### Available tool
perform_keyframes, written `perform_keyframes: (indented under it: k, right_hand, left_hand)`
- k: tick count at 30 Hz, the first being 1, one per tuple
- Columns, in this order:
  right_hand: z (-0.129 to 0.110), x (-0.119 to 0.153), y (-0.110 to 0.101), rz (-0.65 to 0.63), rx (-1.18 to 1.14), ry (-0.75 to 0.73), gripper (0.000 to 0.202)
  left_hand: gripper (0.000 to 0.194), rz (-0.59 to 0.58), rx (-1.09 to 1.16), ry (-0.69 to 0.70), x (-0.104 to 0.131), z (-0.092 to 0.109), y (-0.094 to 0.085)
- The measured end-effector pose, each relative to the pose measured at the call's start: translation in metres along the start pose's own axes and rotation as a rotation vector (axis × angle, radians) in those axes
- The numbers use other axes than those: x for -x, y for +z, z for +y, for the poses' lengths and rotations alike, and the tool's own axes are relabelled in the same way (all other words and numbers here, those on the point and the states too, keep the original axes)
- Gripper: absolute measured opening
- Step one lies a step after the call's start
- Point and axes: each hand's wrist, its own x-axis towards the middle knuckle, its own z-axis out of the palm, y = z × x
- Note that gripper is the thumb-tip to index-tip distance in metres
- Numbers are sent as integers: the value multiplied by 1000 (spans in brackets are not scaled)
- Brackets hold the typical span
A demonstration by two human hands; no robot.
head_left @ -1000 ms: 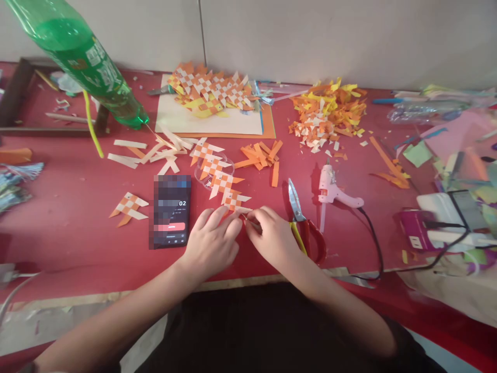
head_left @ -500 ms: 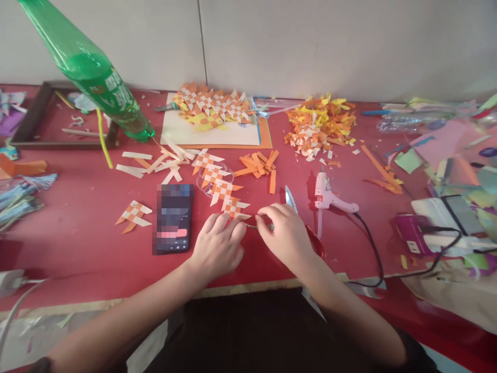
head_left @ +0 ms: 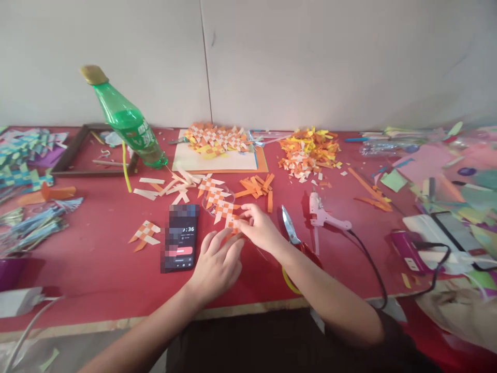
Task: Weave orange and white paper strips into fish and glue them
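Note:
A row of orange-and-white woven paper fish (head_left: 216, 198) runs down the table, its nearest fish between my hands. My left hand (head_left: 217, 264) has its fingers curled over the near end of that lowest fish, and the fingertips are partly hidden. From the right, my right hand (head_left: 261, 228) pinches the same fish between thumb and fingers. A thin thread appears to trail below my right hand. Scissors (head_left: 290, 225) with red and yellow handles lie beside my right forearm, partly covered by it. One separate woven fish (head_left: 145, 234) rests left of the phone (head_left: 182, 243).
A green bottle (head_left: 134, 129) stands at the back left. Woven fish (head_left: 217, 139) are heaped on white paper. Orange strips (head_left: 256, 185) and cut scraps (head_left: 308, 153) lie behind my hands. A pink glue gun (head_left: 324, 215) with a black cord is on the right.
My right hand has moved left and up onto the lowest fish, leaving the scissors more exposed. My left hand stays close by. The view has tilted upward and shifted left.

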Motion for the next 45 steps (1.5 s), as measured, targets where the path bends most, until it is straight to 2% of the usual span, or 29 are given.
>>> perform_keyframes:
  k: [5,10,15,20,24,27,32,35,39,42,45]
  right_hand:
    - [-6,-1,-5,-55,-217,107,40]
    - [-11,8,-8,-45,-406,110,37]
    - [-11,10,-3,-72,-546,122,41]
    - [-11,4,-1,-61,-628,164,45]
    - [-11,4,-2,-43,-624,130,44]
    - [-13,7,-3,-43,-601,68,42]
    - [-20,13,-4,-116,-577,-3,42]
    - [-23,16,-6,-159,-578,-16,41]
    - [-24,12,-9,-204,-582,-6,44]
    - [-26,0,-19,-228,-538,-16,40]
    - [-32,-23,-38,-155,-443,-53,32]
  left_hand:
    - [32,44,34,29,-2,-3,-8]
    - [34,106,96,38,-3,-4,-9]
    - [39,183,230,-59,-4,-8,-7]
    - [38,231,458,-319,-10,-15,-13]
    - [29,277,728,-635,-16,-25,-18]
    - [30,315,975,-874,-23,-36,-19]
    - [25,317,1312,-1086,-45,-54,-24]
    - [33,311,1401,-1140,-64,-60,-32]
    - [35,348,1425,-1129,-89,-67,-45]
    - [35,376,1411,-1093,-104,-75,-52]
    - [34,400,1383,-1063,-120,-90,-55]
